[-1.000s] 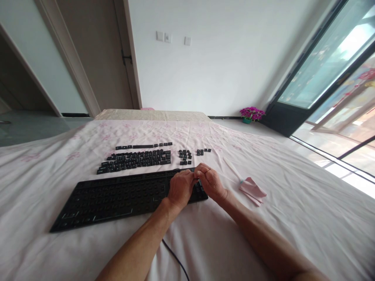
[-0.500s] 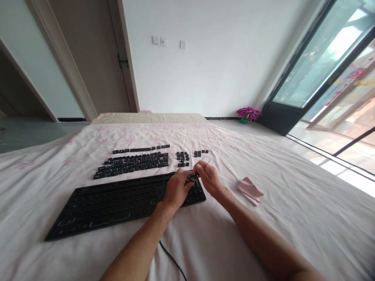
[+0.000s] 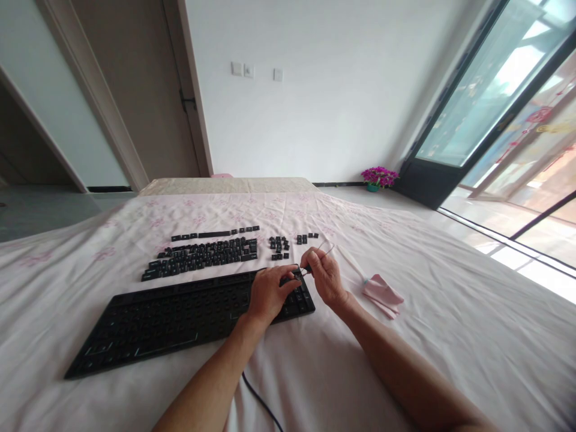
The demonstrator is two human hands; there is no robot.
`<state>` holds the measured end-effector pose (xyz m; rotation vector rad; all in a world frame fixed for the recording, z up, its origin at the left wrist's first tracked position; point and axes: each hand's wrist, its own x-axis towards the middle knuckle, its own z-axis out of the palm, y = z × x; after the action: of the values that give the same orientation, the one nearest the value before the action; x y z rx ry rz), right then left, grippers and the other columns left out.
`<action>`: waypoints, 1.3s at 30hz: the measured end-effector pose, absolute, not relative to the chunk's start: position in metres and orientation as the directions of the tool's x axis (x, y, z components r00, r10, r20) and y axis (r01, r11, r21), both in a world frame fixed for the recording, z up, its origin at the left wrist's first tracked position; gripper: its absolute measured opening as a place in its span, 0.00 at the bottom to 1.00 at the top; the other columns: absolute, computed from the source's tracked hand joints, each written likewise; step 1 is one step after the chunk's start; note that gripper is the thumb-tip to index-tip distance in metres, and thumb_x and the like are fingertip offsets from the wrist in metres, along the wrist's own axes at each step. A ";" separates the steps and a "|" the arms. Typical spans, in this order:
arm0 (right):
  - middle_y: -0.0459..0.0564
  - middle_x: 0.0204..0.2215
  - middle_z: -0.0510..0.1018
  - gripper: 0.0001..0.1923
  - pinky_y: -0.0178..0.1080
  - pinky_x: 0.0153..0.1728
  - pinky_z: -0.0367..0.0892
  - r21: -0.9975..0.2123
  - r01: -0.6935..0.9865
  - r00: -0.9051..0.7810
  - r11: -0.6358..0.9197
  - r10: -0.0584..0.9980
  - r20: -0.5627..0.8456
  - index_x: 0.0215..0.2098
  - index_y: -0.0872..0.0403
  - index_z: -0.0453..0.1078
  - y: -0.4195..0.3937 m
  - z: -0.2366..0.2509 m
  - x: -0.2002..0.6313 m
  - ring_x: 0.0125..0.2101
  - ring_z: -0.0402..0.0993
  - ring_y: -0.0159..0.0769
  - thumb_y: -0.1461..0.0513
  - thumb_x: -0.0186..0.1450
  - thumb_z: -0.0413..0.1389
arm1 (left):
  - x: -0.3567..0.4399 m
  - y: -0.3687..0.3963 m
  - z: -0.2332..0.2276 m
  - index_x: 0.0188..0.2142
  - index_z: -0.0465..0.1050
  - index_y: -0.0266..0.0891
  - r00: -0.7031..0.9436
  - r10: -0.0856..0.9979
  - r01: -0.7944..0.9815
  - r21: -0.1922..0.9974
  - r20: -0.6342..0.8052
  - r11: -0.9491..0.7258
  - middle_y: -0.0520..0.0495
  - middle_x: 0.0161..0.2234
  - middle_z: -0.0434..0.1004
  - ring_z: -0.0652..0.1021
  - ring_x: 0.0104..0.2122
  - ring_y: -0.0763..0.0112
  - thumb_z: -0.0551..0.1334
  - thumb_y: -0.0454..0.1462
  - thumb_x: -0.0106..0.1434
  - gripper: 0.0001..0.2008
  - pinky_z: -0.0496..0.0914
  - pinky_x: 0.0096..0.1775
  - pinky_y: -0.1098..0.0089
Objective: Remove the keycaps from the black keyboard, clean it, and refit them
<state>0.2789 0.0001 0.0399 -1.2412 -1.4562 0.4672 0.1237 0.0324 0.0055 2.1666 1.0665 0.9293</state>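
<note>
My right hand [image 3: 324, 273] is closed on a wire keycap puller [image 3: 328, 245], its thin loop sticking up past the fingers. The puller's lower wires point left toward my left hand [image 3: 270, 293]. The thumb and fingers of that hand curl together over the right end of the black keyboard [image 3: 171, 321], around what looks like a small black keycap; the fingers partly hide it. Bare key stems show across much of the board. Beyond it lie loose black keycaps in rows, a large block [image 3: 211, 255] at left and a smaller cluster [image 3: 279, 245] at right.
A pale flowered cloth [image 3: 432, 348] covers the table. Right of my hands lies a white stick with a folded pink cloth [image 3: 382, 295] on its end. A black cable [image 3: 261, 401] runs toward me. Past the table, a pot of purple flowers [image 3: 379, 177] stands by the glass door.
My right hand has drawn slightly right with the puller, and its wires now show in the gap between my hands. My left hand has stayed over the keyboard's right end. The view has shifted slightly.
</note>
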 end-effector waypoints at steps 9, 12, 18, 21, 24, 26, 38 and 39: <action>0.47 0.24 0.67 0.24 0.38 0.33 0.62 -0.799 0.306 -0.074 0.518 0.849 0.523 0.23 0.53 0.64 -0.004 0.041 0.274 0.27 0.64 0.33 0.48 0.70 0.44 | 0.124 0.030 0.006 0.38 0.78 0.47 0.449 0.843 0.482 0.713 0.297 -0.509 0.54 0.33 0.81 0.77 0.35 0.67 0.65 0.43 0.58 0.08 0.64 0.39 0.68; 0.47 0.23 0.67 0.24 0.38 0.32 0.61 -0.835 0.244 -0.073 0.493 0.868 0.491 0.23 0.53 0.64 -0.004 0.042 0.273 0.26 0.64 0.33 0.48 0.70 0.45 | 0.126 0.029 0.005 0.37 0.77 0.45 0.433 0.853 0.491 0.718 0.291 -0.494 0.53 0.33 0.80 0.77 0.34 0.68 0.65 0.41 0.57 0.08 0.64 0.37 0.69; 0.44 0.18 0.65 0.24 0.36 0.26 0.59 -0.910 -0.038 0.111 0.413 0.907 0.407 0.21 0.53 0.61 0.003 0.033 0.266 0.21 0.63 0.31 0.49 0.69 0.47 | 0.127 0.026 0.003 0.36 0.77 0.43 0.420 0.860 0.470 0.742 0.289 -0.478 0.52 0.33 0.80 0.77 0.33 0.69 0.65 0.40 0.57 0.07 0.65 0.37 0.70; 0.41 0.17 0.61 0.23 0.35 0.22 0.57 -0.913 -0.152 0.131 0.378 0.924 0.360 0.21 0.52 0.58 0.003 0.032 0.258 0.18 0.60 0.29 0.49 0.68 0.49 | 0.127 0.026 0.002 0.35 0.77 0.42 0.414 0.862 0.456 0.753 0.291 -0.474 0.52 0.32 0.79 0.77 0.32 0.70 0.64 0.39 0.58 0.05 0.65 0.36 0.71; 0.41 0.17 0.59 0.23 0.33 0.21 0.55 -0.919 -0.134 0.180 0.370 0.921 0.345 0.21 0.52 0.57 0.001 0.036 0.254 0.17 0.57 0.27 0.48 0.67 0.49 | 0.127 0.027 0.001 0.34 0.76 0.42 0.386 0.872 0.450 0.763 0.301 -0.463 0.52 0.32 0.79 0.77 0.32 0.70 0.64 0.37 0.57 0.04 0.66 0.36 0.70; 0.40 0.17 0.58 0.22 0.32 0.18 0.52 -0.929 -0.109 0.223 0.354 0.919 0.324 0.22 0.52 0.57 0.001 0.042 0.255 0.16 0.53 0.26 0.48 0.67 0.48 | 0.127 0.028 0.001 0.34 0.76 0.42 0.365 0.881 0.447 0.773 0.301 -0.449 0.53 0.31 0.79 0.77 0.31 0.70 0.65 0.36 0.56 0.05 0.67 0.37 0.69; 0.46 0.26 0.77 0.09 0.30 0.22 0.61 -0.869 0.494 0.067 0.035 0.995 0.078 0.33 0.55 0.77 0.014 0.036 0.284 0.25 0.69 0.30 0.60 0.56 0.59 | 0.123 0.032 0.002 0.36 0.75 0.41 0.201 0.922 0.148 0.920 0.331 -0.363 0.50 0.35 0.79 0.79 0.34 0.69 0.64 0.35 0.57 0.06 0.73 0.40 0.68; 0.45 0.25 0.77 0.09 0.30 0.22 0.62 -0.872 0.489 0.063 0.033 0.995 0.074 0.34 0.55 0.77 0.014 0.035 0.283 0.24 0.69 0.30 0.60 0.55 0.60 | 0.123 0.032 0.002 0.35 0.75 0.41 0.197 0.914 0.155 0.910 0.354 -0.386 0.50 0.36 0.79 0.79 0.34 0.69 0.64 0.35 0.57 0.05 0.73 0.40 0.68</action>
<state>0.2834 0.0142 0.0350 -1.5630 -1.5318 0.8217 0.1233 0.0325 0.0020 1.7087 1.0153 1.2552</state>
